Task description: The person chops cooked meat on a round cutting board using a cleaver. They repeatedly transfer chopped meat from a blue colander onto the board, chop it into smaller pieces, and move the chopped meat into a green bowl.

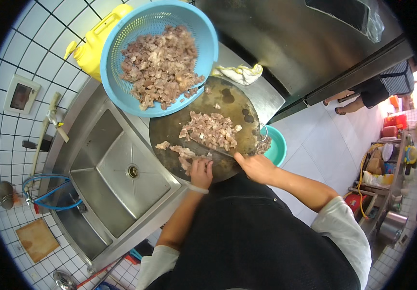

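On a round, dark-stained chopping board [169, 118], my right hand [256, 167] is closed round the handle of a knife [220, 152]. Its dark blade runs leftward between a heap of chopped meat [211, 130] and my left hand [201, 173]. The left fingers are curled and press on a strip of pale pinkish meat [184, 155] near the board's front edge. A small loose piece of meat [162, 145] lies left of it. Beyond the board, a big blue colander [109, 63] holds a large pile of cut meat [157, 63] and overlaps the board's far edge.
A steel sink [107, 174] is at the left. A yellow jug [92, 50] stands behind the colander, and a white cloth [242, 73] lies by the board's far right. A teal basin [278, 147] with meat sits lower right. Another person [377, 92] is in the far-right passage.
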`<state>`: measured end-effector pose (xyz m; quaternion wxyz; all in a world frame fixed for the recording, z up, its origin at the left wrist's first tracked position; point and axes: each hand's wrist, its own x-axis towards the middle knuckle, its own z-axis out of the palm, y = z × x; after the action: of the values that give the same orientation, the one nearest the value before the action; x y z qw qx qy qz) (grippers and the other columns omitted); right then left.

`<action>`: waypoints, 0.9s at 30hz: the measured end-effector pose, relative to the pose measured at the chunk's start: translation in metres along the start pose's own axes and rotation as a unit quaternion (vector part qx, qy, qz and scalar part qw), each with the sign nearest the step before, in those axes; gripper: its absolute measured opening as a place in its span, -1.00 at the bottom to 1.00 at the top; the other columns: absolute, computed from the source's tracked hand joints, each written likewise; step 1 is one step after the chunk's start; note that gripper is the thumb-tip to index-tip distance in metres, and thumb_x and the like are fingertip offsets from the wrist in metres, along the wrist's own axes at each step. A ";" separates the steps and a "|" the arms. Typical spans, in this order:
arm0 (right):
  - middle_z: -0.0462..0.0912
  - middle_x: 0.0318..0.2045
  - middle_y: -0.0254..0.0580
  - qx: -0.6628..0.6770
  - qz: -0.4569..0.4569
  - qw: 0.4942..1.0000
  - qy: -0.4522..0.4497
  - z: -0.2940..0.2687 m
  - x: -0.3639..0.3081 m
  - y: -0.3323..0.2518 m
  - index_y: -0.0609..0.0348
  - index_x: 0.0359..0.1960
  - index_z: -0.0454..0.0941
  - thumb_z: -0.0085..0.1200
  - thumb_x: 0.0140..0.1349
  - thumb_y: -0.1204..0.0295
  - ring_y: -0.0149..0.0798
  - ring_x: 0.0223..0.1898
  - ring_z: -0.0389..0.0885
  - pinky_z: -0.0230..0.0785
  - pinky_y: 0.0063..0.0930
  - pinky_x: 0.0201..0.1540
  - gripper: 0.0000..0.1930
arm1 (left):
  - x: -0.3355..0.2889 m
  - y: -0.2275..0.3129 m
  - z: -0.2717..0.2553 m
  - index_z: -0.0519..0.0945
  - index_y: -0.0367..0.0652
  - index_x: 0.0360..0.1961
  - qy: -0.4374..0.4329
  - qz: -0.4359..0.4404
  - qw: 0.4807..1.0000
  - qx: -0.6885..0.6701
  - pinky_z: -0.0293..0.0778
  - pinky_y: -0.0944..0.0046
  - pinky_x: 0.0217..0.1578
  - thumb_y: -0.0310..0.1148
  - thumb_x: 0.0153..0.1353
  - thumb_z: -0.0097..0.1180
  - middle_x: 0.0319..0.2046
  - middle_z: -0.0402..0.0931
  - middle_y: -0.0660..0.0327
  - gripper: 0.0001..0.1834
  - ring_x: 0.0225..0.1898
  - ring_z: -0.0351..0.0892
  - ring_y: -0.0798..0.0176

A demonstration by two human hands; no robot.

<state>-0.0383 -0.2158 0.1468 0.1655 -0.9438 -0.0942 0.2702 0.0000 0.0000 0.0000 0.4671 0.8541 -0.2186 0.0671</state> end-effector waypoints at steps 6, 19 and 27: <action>0.59 -0.45 0.10 0.056 -0.029 0.994 0.093 0.039 0.026 -0.020 0.13 -0.15 0.18 -0.14 0.17 0.53 0.16 -0.45 0.62 0.46 0.00 -0.48 -0.77 | 0.007 0.005 -0.001 0.52 -0.26 -0.35 0.001 0.057 0.997 0.052 0.42 0.22 -0.45 -0.53 0.11 0.16 -0.39 0.44 0.07 -0.92 -0.43 0.49 0.07; 0.59 -0.50 0.14 0.081 -0.036 0.993 0.077 0.039 0.023 -0.023 0.20 -0.17 0.15 -0.13 0.14 0.54 0.19 -0.46 0.61 0.44 0.02 -0.48 -0.76 | 0.004 0.003 -0.003 0.54 -0.26 -0.39 0.022 0.061 0.997 0.051 0.43 0.13 -0.29 -0.56 0.11 0.10 -0.40 0.51 0.04 -0.97 -0.34 0.51 -0.04; 0.54 -0.62 0.13 0.046 -0.032 0.998 0.011 0.010 -0.015 -0.004 0.24 -0.18 0.13 -0.01 0.00 0.60 0.20 -0.50 0.58 0.41 0.02 -0.49 -0.64 | 0.001 0.004 -0.004 0.57 -0.23 -0.43 0.042 0.072 0.996 0.024 0.45 0.12 -0.26 -0.58 0.09 0.09 -0.40 0.52 0.07 -0.95 -0.31 0.52 -0.02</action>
<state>-0.0572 -0.2133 0.1474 0.2181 -0.9347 -0.1096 0.2584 -0.0009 0.0014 0.0062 0.4492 0.8436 -0.2582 0.1411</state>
